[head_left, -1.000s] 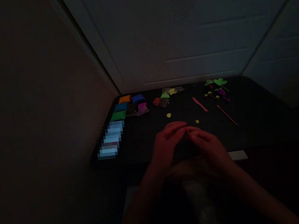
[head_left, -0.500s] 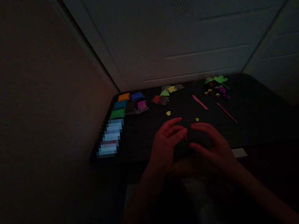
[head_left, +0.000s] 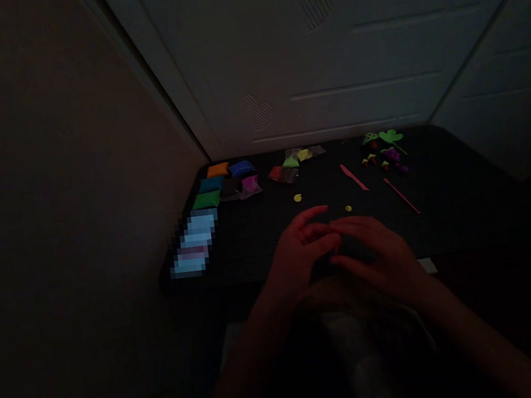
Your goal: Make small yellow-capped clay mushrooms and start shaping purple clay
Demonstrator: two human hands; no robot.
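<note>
Between the fingertips of my left hand (head_left: 302, 249) is a small red piece of modelling clay (head_left: 336, 250), its upper part hidden by the thumb. My right hand (head_left: 381, 249) curls in from the other side, thumb by the lower end of that piece and fingers meeting the left fingertips, which partly hide the contact. Just beyond the hands lie a small yellow clay disc (head_left: 348, 209) and a notched yellow disc (head_left: 297, 198). Farther off are a pink plastic clay knife (head_left: 354, 177) and a thin pink stick tool (head_left: 402, 196).
Clay packets, including an orange one (head_left: 217, 170) and a green one (head_left: 206, 200), lie at the dark table's (head_left: 246, 239) left. An opened red packet (head_left: 282, 174) is mid-back. A bright blurred screen (head_left: 196, 242) sits front left. Small mushrooms (head_left: 371, 160), purple balls (head_left: 391, 154) and a green clover (head_left: 390, 138) stand back right.
My right hand has moved left, so its fingertips now meet my left hand at the red piece. The gap between the hands has closed.
</note>
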